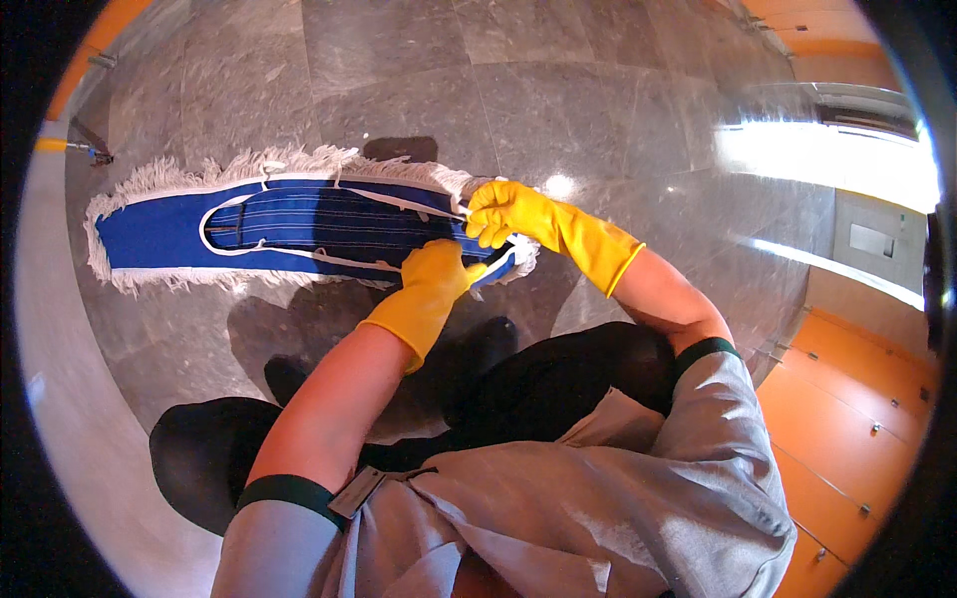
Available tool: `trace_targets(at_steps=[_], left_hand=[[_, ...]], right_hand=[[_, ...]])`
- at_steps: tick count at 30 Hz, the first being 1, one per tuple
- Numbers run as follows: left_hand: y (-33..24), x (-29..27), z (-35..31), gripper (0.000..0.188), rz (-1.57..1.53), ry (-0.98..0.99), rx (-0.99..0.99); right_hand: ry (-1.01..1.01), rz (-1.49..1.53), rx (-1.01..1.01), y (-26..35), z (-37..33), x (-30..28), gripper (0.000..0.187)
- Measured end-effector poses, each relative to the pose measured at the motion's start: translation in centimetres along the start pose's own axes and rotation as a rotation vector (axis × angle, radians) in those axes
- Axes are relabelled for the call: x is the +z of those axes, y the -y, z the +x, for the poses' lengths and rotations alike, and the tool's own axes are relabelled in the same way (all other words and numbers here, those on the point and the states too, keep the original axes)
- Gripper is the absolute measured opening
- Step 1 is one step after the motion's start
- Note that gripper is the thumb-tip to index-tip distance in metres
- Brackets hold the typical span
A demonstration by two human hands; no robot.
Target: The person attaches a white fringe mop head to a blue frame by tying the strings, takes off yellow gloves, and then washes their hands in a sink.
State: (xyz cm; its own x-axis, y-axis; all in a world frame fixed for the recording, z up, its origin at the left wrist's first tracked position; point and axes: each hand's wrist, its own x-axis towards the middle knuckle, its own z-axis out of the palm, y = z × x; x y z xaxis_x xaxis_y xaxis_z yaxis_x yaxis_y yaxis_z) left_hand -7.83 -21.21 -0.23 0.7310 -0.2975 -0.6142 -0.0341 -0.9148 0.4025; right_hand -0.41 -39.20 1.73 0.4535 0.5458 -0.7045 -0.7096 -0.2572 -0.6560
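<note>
On the floor lies a long dust mop head (150,234) with blue cloth backing, white binding and a shaggy off-white fringe. White tie cords cross its oval opening. Both of my hands wear yellow rubber gloves and work at its right end. My right hand (510,215) is closed, its fingertips pinching the white-bound edge at the far right corner. On the near edge of the opening, my left hand (434,282) has its fingers curled over the cloth with the thumb pointing right; its fingertips are partly hidden.
Grey tiles make up the floor (558,100). A pale wall (80,399) runs along the left, with a yellow-orange pole end (52,145) near it. Orange cabinet doors (847,439) line the right side. Bright light reflects off the floor at the upper right.
</note>
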Motion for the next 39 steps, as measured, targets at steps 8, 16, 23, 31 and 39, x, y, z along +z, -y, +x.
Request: trace_targets(at_steps=[8,16,23,31,39], left_hand=[[3.2,5.7,1.6,0.022,-0.296,-0.15,0.011],[3.4,5.3,1.1,0.01,-1.286,-0.177,-0.163],[0.9,0.7,1.4,0.008,-1.641,-0.286,-0.107],[1.6,0.2,2.8,0.009,-1.511,-0.198,-0.201],[2.4,3.3,6.1,0.013,-1.352,-0.233,-0.07]], right_hand=[[-0.16,0.039,-0.07,0.5,-0.4,1.2,0.011],[-0.235,0.018,-0.011,0.8,0.2,0.5,0.016],[-0.116,-0.084,0.07,-2.1,-0.4,-0.8,0.013],[0.034,-0.132,-0.006,-2.2,-0.2,0.7,0.014],[0.04,-0.244,-0.208,-0.3,-1.0,-0.1,0.007]])
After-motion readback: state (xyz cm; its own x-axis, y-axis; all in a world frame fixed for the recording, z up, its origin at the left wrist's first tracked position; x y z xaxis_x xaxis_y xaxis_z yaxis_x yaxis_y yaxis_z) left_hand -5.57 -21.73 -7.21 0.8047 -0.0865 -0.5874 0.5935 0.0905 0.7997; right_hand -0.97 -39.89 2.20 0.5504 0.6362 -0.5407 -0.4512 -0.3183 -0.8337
